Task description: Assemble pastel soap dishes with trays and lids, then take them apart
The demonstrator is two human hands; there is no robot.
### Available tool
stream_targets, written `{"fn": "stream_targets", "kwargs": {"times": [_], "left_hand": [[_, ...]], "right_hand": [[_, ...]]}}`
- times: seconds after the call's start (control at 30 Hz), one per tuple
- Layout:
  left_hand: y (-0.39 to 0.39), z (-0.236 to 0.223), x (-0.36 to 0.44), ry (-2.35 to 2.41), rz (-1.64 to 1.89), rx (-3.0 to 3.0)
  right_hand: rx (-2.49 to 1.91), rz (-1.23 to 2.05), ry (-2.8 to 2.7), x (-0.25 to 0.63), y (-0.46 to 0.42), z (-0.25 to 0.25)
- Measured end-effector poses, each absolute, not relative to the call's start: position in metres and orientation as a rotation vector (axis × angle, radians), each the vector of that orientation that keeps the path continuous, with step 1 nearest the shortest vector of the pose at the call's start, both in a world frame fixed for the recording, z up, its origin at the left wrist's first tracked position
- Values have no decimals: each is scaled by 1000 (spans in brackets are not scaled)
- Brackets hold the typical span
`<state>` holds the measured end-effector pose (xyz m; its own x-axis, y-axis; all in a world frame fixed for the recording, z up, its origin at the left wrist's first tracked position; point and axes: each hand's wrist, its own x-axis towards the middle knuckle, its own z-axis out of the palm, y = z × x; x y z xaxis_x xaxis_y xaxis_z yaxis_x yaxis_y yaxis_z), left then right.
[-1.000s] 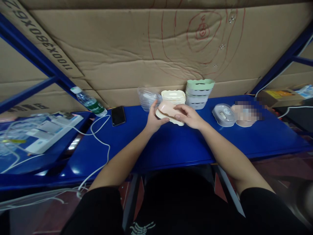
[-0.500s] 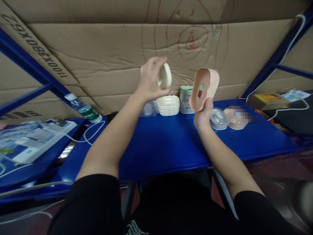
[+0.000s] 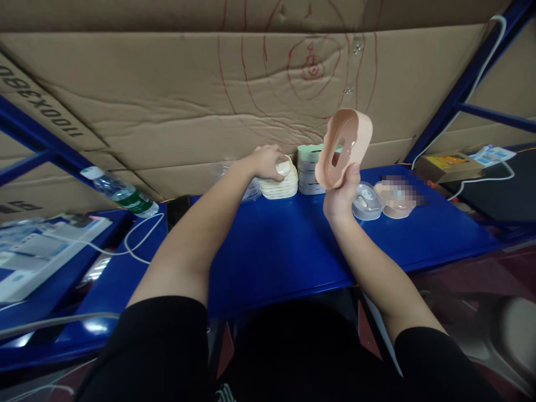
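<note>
Gripped in my right hand [image 3: 340,196], the pink box [image 3: 348,132] is raised over the table [image 3: 276,245], thumb against its wall. A moment ago my left hand [image 3: 267,161] held a cream tray [image 3: 285,167] in the air; now that hand is down at the cream stack [image 3: 279,191], curled over the tray on top, and I cannot tell whether its fingers still pinch it. The pink box has barely shifted. A gap lies between my hands, the green-topped stack [image 3: 309,173] behind it; the grey box [image 3: 368,205] sits near my right wrist. Blue surface runs between my forearms to the front edge. The pink box's wavy-rimmed mouth faces left and towards me; its long axis stands steep, top leaning right.
</note>
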<state>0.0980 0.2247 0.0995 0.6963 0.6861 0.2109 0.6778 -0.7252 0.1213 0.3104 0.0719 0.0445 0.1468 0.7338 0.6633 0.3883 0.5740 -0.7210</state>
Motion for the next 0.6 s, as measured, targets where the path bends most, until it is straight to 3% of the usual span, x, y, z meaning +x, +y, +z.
{"fn": "stream_targets", "kwargs": {"times": [0.3,0.37,0.5,0.6], "left_hand": [[211,110,104,1189,173,2932],[205,109,102,1168,357,2896],[186,104,106,974,1144,2521],[158,102,114,688,1306,2208]], "right_hand": [[-689,554,-1036,298,68,45],[-717,569,-1051,298,69,44],[-795,582,-1097,295,73,36],[-814,595,-1175,290,75,28]]}}
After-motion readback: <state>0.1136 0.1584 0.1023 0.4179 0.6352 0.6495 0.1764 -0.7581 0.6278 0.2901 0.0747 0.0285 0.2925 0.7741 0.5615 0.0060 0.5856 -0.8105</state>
